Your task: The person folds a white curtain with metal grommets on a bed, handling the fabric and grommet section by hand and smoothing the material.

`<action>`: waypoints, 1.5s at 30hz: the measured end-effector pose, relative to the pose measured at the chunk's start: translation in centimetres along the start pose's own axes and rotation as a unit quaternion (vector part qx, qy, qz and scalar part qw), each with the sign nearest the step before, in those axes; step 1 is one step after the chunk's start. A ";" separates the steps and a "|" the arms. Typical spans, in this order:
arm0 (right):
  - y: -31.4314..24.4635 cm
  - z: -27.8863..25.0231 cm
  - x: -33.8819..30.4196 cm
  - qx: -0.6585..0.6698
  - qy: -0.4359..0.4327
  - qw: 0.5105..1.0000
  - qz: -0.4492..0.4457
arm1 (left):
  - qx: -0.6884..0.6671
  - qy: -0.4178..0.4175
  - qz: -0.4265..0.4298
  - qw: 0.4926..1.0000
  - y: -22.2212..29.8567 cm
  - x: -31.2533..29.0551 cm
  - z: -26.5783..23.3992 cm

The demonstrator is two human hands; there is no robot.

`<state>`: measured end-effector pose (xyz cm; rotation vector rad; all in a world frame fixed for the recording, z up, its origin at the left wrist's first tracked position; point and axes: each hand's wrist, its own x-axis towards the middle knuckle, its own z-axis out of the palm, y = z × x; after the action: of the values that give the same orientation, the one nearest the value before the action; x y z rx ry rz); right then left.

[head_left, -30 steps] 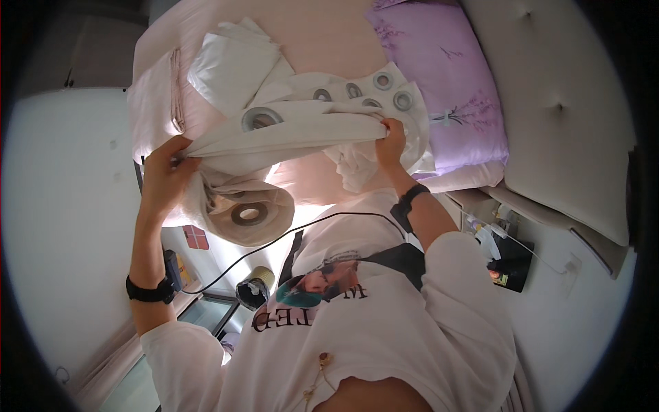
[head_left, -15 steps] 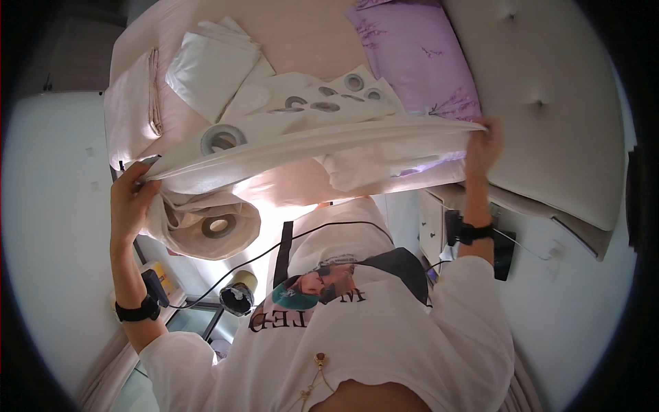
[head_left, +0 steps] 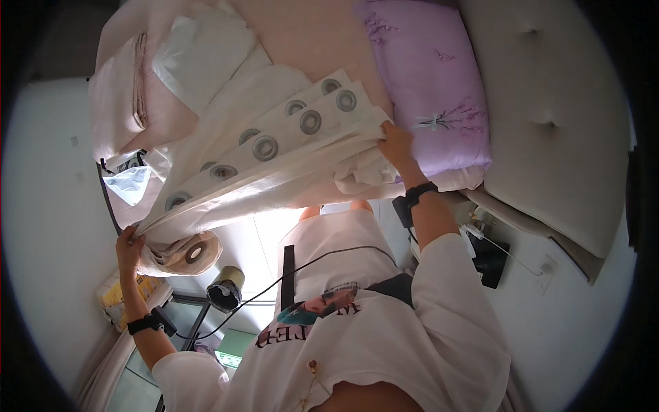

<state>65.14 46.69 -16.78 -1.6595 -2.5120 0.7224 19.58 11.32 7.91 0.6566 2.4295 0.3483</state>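
Between my two hands stretches a cream grommet curtain [head_left: 226, 196], its folded edge running on a slant from low left to upper right. My left hand [head_left: 128, 248] pinches one corner of it. The opposite end is gripped by my right hand [head_left: 398, 144], close to the purple pillow. Several grey ring grommets [head_left: 265, 147] line the cloth in rows just beyond the folded edge. Below my left hand, a loose part of the curtain hangs off the bed, showing another ring [head_left: 196, 253]. Much of the cloth lies on the pink bed sheet [head_left: 309, 41].
A purple flowered pillow [head_left: 432, 89] leans by the grey padded headboard [head_left: 549, 137]. Folded white cloth [head_left: 202, 58] and folded pink cloth [head_left: 120, 96] lie on the bed's left. A small bin [head_left: 225, 288] stands on the floor. A black cable [head_left: 322, 255] crosses in front of my body.
My left hand has moved down toward me, and my right hand inward to the left. The curtain's edge now slants, and more grommets lie exposed in rows.
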 end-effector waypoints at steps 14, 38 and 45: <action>0.4 -4.9 -5.5 0.222 -0.232 0.945 -0.060 | -0.003 0.012 -0.021 1.000 -5.0 3.9 0.4; 11.8 6.9 9.5 0.266 -0.106 0.951 0.116 | -0.019 0.008 -0.067 0.998 -12.2 4.9 2.8; 8.1 11.9 12.5 0.176 -0.166 0.929 0.279 | 0.024 0.008 -0.072 0.997 -10.6 5.3 2.9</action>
<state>63.41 56.03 -33.30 -2.2637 -1.8833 1.5130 13.63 5.44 -0.95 0.4970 2.4902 0.2383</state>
